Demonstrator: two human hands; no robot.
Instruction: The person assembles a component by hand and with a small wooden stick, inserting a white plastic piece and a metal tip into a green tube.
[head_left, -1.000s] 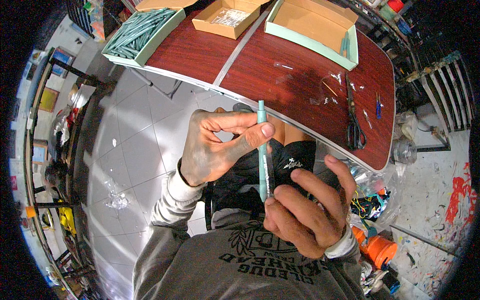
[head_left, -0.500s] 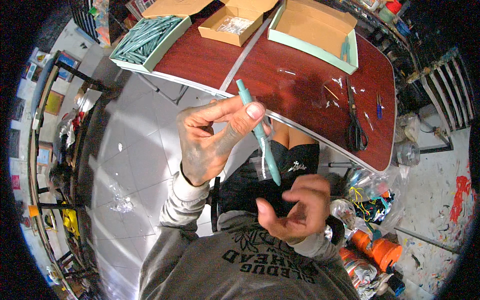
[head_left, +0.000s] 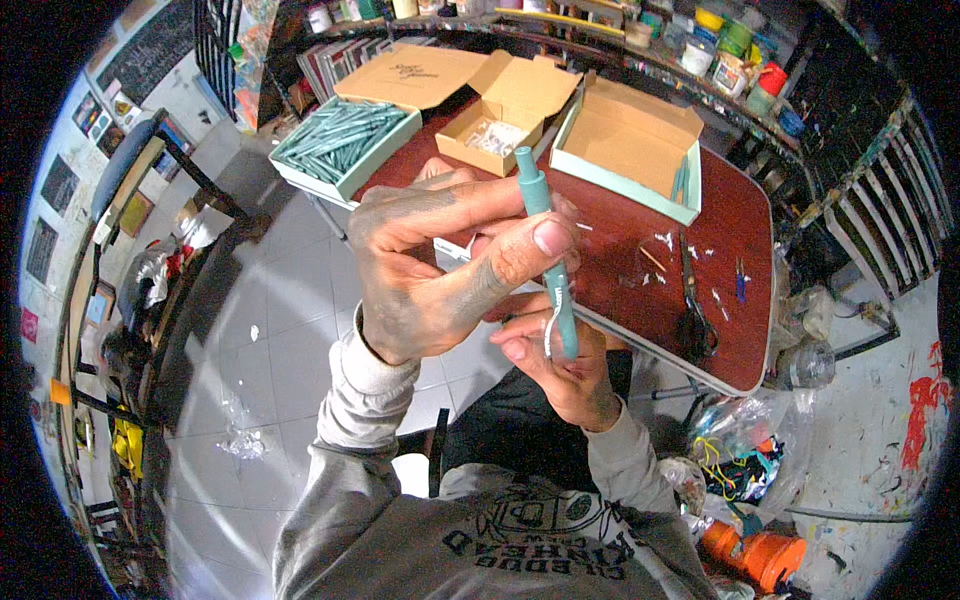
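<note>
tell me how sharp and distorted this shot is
Head view: the teal pen and left hand are sharp at centre; the red table edge bows with fisheye bend; corners go black; the floor shows soft glare.

A teal marker pen (head_left: 549,262) stands nearly upright, its capped end pointing up and away and its lower end tilted slightly to the right. It is a slim, round-bodied barrel with pale printing along its side. It is raised well above the red tabletop (head_left: 640,250), pinched at mid-barrel and at its lower end.
</note>
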